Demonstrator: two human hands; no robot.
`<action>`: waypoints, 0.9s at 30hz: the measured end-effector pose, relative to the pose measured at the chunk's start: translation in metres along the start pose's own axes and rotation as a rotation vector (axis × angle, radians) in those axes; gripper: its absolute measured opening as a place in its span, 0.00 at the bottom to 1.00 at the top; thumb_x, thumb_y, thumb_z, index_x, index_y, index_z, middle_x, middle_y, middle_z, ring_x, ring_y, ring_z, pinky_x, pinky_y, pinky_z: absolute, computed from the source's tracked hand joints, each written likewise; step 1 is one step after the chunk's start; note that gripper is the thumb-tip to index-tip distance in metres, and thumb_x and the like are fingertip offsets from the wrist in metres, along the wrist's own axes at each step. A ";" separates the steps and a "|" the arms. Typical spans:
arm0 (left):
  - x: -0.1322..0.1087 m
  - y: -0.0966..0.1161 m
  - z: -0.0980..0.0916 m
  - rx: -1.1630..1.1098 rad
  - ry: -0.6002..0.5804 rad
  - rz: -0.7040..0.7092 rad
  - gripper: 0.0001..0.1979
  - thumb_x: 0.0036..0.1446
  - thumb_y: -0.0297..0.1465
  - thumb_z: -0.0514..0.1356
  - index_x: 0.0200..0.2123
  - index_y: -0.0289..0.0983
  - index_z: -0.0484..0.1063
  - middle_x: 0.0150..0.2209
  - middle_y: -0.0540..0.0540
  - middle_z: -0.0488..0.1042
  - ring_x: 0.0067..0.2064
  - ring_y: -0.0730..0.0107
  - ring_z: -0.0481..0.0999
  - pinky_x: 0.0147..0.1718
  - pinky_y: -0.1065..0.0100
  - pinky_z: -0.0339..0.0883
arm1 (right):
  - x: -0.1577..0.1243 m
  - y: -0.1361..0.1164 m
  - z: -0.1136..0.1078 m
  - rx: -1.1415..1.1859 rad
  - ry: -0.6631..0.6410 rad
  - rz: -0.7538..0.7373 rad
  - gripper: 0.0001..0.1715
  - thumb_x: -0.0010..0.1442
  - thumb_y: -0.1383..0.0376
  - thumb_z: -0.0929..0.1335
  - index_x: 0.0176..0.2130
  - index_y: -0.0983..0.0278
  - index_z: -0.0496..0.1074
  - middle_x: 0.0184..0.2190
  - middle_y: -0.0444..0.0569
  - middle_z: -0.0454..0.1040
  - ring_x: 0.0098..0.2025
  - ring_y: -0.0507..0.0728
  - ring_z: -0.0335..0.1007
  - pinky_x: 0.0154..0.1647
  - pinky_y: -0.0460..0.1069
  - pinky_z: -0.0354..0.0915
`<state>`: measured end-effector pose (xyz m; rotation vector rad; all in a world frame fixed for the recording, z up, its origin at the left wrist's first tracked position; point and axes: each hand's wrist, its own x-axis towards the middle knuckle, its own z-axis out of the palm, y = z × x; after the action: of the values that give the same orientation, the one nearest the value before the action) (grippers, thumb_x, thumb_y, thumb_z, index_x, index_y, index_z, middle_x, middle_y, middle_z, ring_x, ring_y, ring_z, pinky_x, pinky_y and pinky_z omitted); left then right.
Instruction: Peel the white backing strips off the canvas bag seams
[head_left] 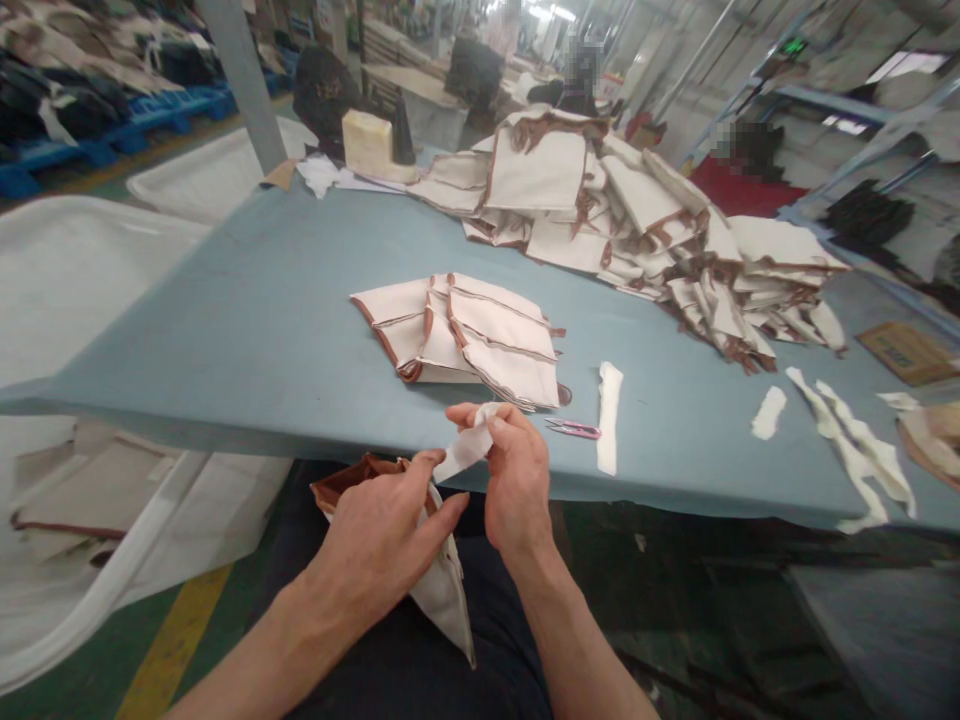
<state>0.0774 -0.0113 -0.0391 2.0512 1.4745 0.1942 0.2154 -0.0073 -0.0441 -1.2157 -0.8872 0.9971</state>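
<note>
A cream fabric pouch [441, 598] with brown edging rests on my lap, tilted, its brown-lined mouth turned up to the left. My left hand [386, 525] grips this pouch near the mouth; some of its fingers are hidden behind the fabric. Pinched between the thumb and fingers of my right hand [519, 470] is a white strip [463, 452]. The strip's lower end reaches the left index fingertip at the pouch's edge. Just beyond the hands, several finished-looking cream pouches [502, 335] lie overlapped on the blue-covered table [285, 290].
Pink-handled thread snips [574, 429] lie by a white strip piece [609, 415] to the right. A big heap of cream pouches [536, 170] covers the table's far side. More white scraps [847, 450] and a cardboard box [904, 352] are farther right. A white-lined bin [67, 290] stands left.
</note>
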 end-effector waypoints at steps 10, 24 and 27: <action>0.001 -0.004 -0.014 -0.608 0.067 0.004 0.29 0.60 0.47 0.59 0.56 0.32 0.75 0.19 0.58 0.65 0.23 0.67 0.68 0.26 0.69 0.61 | 0.005 -0.006 -0.015 -0.338 -0.146 -0.211 0.18 0.69 0.59 0.62 0.32 0.61 0.75 0.30 0.47 0.79 0.35 0.57 0.74 0.40 0.51 0.67; 0.017 0.003 -0.006 -0.896 -0.074 0.053 0.20 0.61 0.47 0.61 0.39 0.34 0.74 0.19 0.55 0.68 0.21 0.71 0.68 0.21 0.73 0.61 | 0.003 -0.011 -0.022 -0.360 -0.250 -0.276 0.08 0.64 0.62 0.68 0.32 0.59 0.71 0.44 0.51 0.83 0.50 0.60 0.78 0.57 0.56 0.69; 0.015 0.004 -0.002 -0.887 -0.014 0.089 0.17 0.63 0.44 0.59 0.33 0.35 0.72 0.22 0.51 0.73 0.24 0.69 0.73 0.24 0.72 0.65 | 0.003 -0.011 -0.022 -0.392 -0.249 -0.282 0.06 0.64 0.63 0.68 0.34 0.59 0.73 0.44 0.51 0.84 0.48 0.60 0.78 0.55 0.56 0.70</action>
<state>0.0854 0.0021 -0.0387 1.3739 1.0060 0.7224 0.2384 -0.0127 -0.0365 -1.2587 -1.4591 0.7749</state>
